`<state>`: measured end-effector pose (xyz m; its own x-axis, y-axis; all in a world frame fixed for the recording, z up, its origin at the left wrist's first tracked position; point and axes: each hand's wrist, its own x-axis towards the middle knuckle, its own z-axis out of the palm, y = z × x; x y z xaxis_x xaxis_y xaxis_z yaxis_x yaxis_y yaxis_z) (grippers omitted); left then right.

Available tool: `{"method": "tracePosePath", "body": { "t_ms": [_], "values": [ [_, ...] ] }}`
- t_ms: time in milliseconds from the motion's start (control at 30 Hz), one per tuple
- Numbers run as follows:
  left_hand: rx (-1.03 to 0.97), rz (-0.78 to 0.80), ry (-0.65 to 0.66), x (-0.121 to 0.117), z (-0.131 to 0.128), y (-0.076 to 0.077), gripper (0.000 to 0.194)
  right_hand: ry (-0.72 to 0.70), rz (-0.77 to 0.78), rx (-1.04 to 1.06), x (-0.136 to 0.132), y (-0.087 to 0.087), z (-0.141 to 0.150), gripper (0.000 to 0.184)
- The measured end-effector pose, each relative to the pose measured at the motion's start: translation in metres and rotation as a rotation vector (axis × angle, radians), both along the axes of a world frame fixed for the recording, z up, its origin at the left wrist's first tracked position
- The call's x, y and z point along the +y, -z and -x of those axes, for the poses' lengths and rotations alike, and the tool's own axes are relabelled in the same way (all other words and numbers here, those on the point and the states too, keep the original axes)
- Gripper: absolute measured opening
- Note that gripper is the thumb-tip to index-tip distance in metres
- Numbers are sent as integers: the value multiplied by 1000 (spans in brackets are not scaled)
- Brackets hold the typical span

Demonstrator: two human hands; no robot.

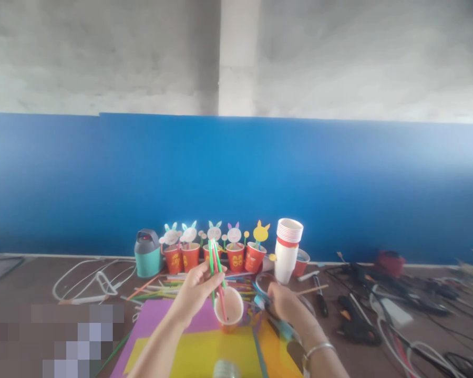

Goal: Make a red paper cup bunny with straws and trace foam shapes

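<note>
My left hand (pixel 203 283) pinches several thin green and red straws (pixel 214 262), held upright. The lower end of a red straw reaches into an open paper cup (pixel 236 307), white inside, which stands just right of my left hand. My right hand (pixel 286 304), with a bracelet at the wrist, is low over the table beside a blue item (pixel 259 301) and a clear ring (pixel 263 282). Its fingers are curled, and what they hold, if anything, is hidden.
Red paper cups (pixel 174 261) with paper animal faces stand in a row along the blue partition (pixel 236 178). Nearby are a stack of white cups (pixel 286 260), a teal container (pixel 148 257), coloured paper (pixel 205 354), loose straws, a glue gun (pixel 357 323) and tangled cables.
</note>
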<state>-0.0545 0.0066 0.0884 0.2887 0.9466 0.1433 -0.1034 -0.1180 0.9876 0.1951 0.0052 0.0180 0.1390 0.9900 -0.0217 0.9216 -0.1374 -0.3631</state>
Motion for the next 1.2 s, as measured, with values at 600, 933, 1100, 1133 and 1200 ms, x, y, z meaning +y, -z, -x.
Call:
{"method": "tracePosePath", "body": {
  "t_ms": [600, 933, 1100, 1133, 1200],
  "values": [
    [115, -65, 417, -24, -17, -7, 28, -374, -378, 1065, -36, -80, 67, 38],
    [-4, 30, 290, -28, -41, 8, 44, -198, -552, 1075, -35, -77, 67, 32],
    [3, -8, 292, -27, -45, 14, 49, -205, -526, 1115, -31, -74, 65, 41],
    [8, -4, 298, -28, -44, 14, 50, -208, -538, 1097, -30, -74, 64, 42],
    [-3, 33, 306, -29, -43, 12, 50, -212, -560, 1050, -30, -73, 63, 37]
  ]
}}
